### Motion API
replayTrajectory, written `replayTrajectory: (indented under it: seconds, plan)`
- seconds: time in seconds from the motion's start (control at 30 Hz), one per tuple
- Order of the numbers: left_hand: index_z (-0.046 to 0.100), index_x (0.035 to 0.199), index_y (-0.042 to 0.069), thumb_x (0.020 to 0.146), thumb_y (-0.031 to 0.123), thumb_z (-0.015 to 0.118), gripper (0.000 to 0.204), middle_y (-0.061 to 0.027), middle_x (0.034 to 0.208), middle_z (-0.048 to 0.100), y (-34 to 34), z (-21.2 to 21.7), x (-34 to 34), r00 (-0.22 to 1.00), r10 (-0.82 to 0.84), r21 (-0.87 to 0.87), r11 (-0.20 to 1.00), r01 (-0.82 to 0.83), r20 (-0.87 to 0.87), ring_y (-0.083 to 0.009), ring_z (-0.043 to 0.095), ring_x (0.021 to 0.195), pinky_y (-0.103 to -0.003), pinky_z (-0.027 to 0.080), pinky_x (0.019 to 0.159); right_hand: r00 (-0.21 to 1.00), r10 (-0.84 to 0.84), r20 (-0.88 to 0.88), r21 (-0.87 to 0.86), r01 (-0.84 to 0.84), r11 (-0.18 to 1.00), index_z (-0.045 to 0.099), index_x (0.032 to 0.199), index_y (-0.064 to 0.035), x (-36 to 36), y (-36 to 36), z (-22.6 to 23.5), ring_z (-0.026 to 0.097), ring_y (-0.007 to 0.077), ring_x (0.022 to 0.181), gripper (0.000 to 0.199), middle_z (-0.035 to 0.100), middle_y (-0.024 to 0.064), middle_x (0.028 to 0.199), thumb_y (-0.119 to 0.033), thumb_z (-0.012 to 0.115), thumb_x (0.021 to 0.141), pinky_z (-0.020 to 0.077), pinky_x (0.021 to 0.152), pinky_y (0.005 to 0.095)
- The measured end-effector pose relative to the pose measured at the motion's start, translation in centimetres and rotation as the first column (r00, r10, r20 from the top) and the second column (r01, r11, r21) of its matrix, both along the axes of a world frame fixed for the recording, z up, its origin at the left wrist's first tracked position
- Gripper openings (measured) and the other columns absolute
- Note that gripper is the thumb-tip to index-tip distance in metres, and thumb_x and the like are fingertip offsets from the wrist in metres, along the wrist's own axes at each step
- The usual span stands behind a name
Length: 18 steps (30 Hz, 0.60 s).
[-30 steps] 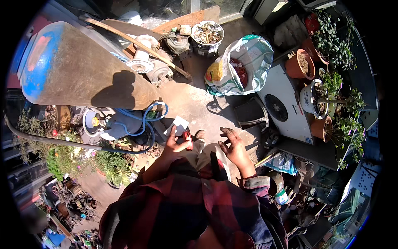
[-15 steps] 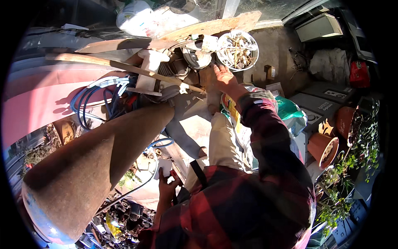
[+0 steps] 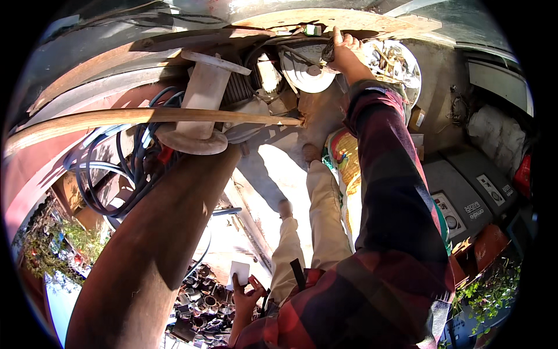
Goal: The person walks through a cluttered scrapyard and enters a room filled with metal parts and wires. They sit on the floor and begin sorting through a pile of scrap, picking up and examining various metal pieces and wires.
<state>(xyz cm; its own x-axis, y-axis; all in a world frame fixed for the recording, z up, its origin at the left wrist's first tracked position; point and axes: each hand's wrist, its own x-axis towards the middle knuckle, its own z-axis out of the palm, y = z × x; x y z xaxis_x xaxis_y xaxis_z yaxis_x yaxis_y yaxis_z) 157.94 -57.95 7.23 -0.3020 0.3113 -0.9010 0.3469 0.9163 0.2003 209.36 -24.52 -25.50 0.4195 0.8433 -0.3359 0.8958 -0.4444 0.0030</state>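
Observation:
My left hand (image 3: 246, 298), low in the picture, is closed on a flat white rectangular piece (image 3: 239, 274); its exact kind does not show. My right arm stretches far forward. At its end, my right hand (image 3: 349, 55) is between a white round-topped container (image 3: 308, 72) and a white bucket (image 3: 419, 93) of pale scraps (image 3: 395, 58). Its index finger points away from me and the other fingers are bent. A small dark thing (image 3: 328, 53) shows against its left side, too shaded to name. Just beyond lies a small white and green item (image 3: 312, 30).
A thick brown column (image 3: 157, 244) rises at left. Behind it are coiled blue hoses (image 3: 131, 168), a wooden pole (image 3: 145, 116) and a white spool (image 3: 203, 99). Grey cases (image 3: 459, 186) stand right, near a yellow sack (image 3: 344, 154). Many small metal parts (image 3: 206, 302) lie below.
The view has shifted forward, nearer the spool and containers. My right hand has reached farther past the round-topped container. My left hand still keeps the white piece.

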Motion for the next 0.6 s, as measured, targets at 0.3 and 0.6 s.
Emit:
replayTrajectory:
  seconds: [0.3,0.6]
  plan:
    - [0.008,0.141,0.003,0.062,0.002,0.074,0.103,-0.0213,0.115,0.047,0.4,1.9,-1.4,0.979,-0.186,0.142,0.975,0.173,0.085,-0.0258,0.055,0.100,-0.034,0.053,0.074,0.842,-0.220,-0.493,0.237,0.373,0.897,0.017,0.138,-0.0022,-3.0,-9.0,13.4,0.047,0.0396,0.111,0.110,0.046,0.0275,0.119,-0.040,0.080,0.057,0.0390,0.095,0.0399]
    - [0.008,0.142,0.007,0.065,0.000,0.069,0.098,-0.0190,0.112,0.049,2.4,3.1,-3.5,0.823,-0.446,0.414,0.863,0.290,0.351,-0.0256,0.057,0.093,-0.034,0.052,0.073,0.116,0.262,-0.958,0.193,0.937,0.292,0.013,0.140,-0.0030,-14.4,-34.7,40.3,0.042,0.0263,0.118,0.109,0.039,0.0181,0.128,-0.020,0.082,0.058,0.0314,0.102,0.0373]
